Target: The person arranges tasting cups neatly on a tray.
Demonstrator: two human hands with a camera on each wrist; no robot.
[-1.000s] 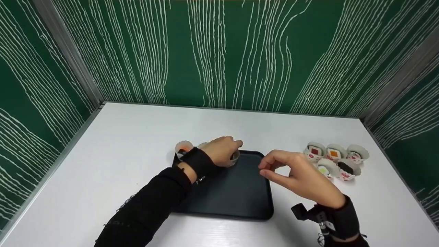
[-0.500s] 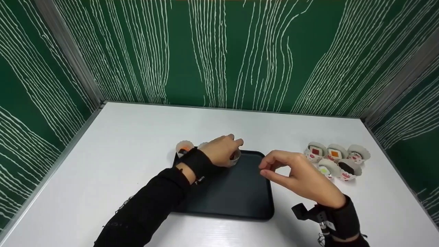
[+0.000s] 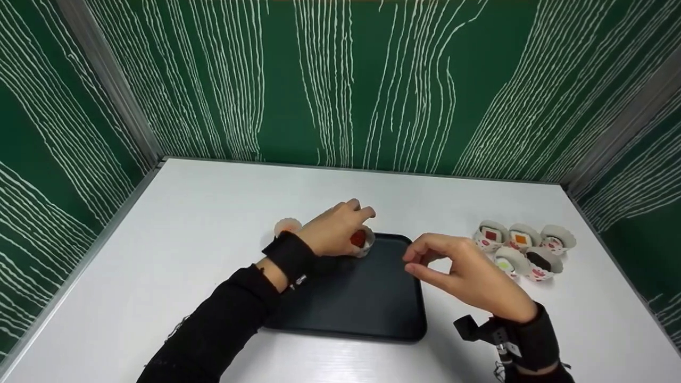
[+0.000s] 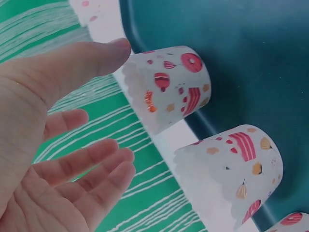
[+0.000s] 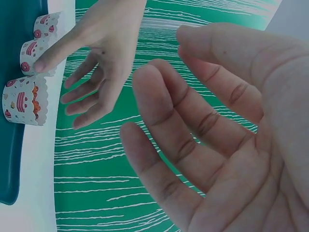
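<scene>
My left hand point(image 3: 335, 229) hovers over the far edge of a dark tray point(image 3: 367, 303), fingers apart and holding nothing. Just beside it stands a paper baking cup point(image 3: 367, 246) with a red-topped piece inside. In the left wrist view, the thumb lies near the rim of a printed paper cup point(image 4: 176, 84), and another cup point(image 4: 236, 171) stands alongside. The right wrist view shows three cups in a row along the tray edge, the nearest point(image 5: 24, 101) upright. My right hand point(image 3: 457, 266) hangs in the air right of the tray, fingers loosely bent, with nothing in it.
On the white table point(image 3: 223, 197), several more paper cups with sushi-like pieces, one with a red square point(image 3: 489, 236), cluster at the right. Another cup point(image 3: 287, 227) stands at the tray's far left corner. Green panels with white lines point(image 3: 330, 85) enclose the back and sides.
My left hand has drawn slightly left and away from the cup at its fingers, and the red piece in that cup now shows. The right hand stays put.
</scene>
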